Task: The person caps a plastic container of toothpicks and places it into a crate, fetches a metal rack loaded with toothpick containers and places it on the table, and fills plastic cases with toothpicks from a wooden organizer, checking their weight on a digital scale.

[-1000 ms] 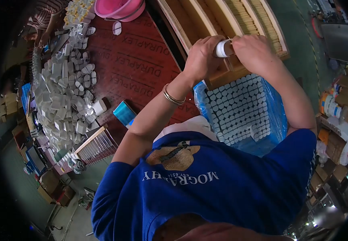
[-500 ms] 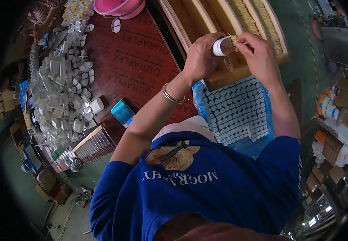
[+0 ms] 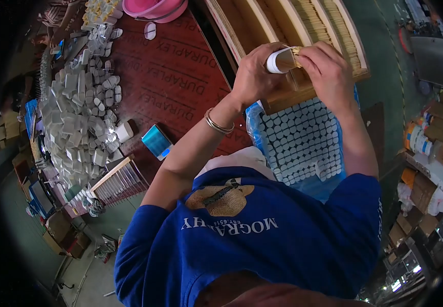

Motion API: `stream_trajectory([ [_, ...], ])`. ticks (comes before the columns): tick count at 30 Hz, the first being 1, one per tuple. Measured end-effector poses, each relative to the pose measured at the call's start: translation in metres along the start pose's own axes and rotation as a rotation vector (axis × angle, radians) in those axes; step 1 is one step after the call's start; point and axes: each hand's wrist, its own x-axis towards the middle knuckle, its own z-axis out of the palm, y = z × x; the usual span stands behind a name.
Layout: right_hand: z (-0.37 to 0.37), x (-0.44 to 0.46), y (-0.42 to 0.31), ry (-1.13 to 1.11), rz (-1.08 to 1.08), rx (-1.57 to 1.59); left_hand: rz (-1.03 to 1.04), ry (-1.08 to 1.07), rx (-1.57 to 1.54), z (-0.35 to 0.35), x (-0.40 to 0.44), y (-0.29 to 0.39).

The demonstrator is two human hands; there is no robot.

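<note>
My left hand (image 3: pixel 255 74) is wrapped around a small clear container with a white end (image 3: pixel 275 62), tilted over the front of a wooden tray (image 3: pixel 303 95). At the container's other end, the fingers of my right hand (image 3: pixel 329 69) pinch a bundle of thin pale sticks that look like toothpicks (image 3: pixel 297 54). The sticks' tips are at the container's mouth; how deep they reach is hidden by my fingers. Similar sticks (image 3: pixel 340 28) fill the right-hand compartments of the tray.
Below the tray stands a blue-plastic-lined box (image 3: pixel 301 138) of white-topped containers. On the red board (image 3: pixel 180 66) lie a blue case (image 3: pixel 156 142), a pink basin (image 3: pixel 162 11) and a heap of clear containers (image 3: pixel 73 117). A slatted rack (image 3: pixel 120 179) stands at its near edge.
The container has shifted slightly left. My right hand has turned and its fingers now cover more of the sticks at the container's mouth.
</note>
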Motion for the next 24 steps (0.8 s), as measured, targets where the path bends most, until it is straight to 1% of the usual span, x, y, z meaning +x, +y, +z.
stream_trajectory([
  [2, -0.005, -0.002, -0.003, 0.0, 0.002, 0.022, -0.035, 0.025, -0.047, -0.001, -0.002, -0.002],
  [4, -0.011, -0.005, -0.006, 0.179, 0.142, 0.13, -0.062, 0.033, -0.07, -0.004, -0.003, 0.0],
  [5, -0.008, -0.008, -0.004, 0.194, 0.23, 0.24, -0.09, 0.039, -0.093, -0.005, -0.004, 0.0],
  [6, -0.002, -0.013, 0.0, 0.195, 0.229, 0.238, -0.088, 0.04, -0.095, -0.005, -0.005, 0.001],
  [8, 0.01, -0.021, 0.009, 0.08, 0.387, 0.367, -0.049, 0.037, -0.115, -0.004, -0.005, 0.002],
  [9, 0.017, -0.023, 0.009, 0.11, 0.431, 0.447, -0.047, 0.036, -0.115, -0.004, -0.005, 0.003],
  [13, 0.021, -0.025, 0.007, 0.128, 0.426, 0.417, -0.015, 0.015, -0.097, -0.005, -0.009, 0.005],
  [15, 0.014, -0.021, 0.001, 0.238, 0.328, 0.431, -0.007, 0.01, -0.086, -0.008, -0.008, 0.003],
  [17, 0.001, -0.02, 0.003, 0.289, 0.292, 0.413, 0.037, 0.063, 0.011, -0.011, -0.008, -0.002],
  [18, -0.012, -0.015, -0.004, 0.288, 0.232, 0.32, -0.006, 0.074, -0.053, -0.011, -0.009, -0.002],
  [19, -0.021, -0.012, -0.009, 0.286, 0.23, 0.321, -0.006, 0.078, -0.052, -0.011, -0.01, -0.002],
  [21, -0.034, -0.007, -0.016, 0.157, 0.099, 0.104, -0.084, 0.068, -0.089, -0.011, -0.011, -0.003],
  [22, -0.034, -0.006, -0.018, 0.155, 0.096, 0.105, -0.084, 0.071, -0.088, -0.011, -0.012, -0.002],
  [24, -0.03, -0.003, -0.025, 0.028, 0.058, -0.114, -0.031, 0.018, 0.019, -0.014, -0.014, 0.002],
])
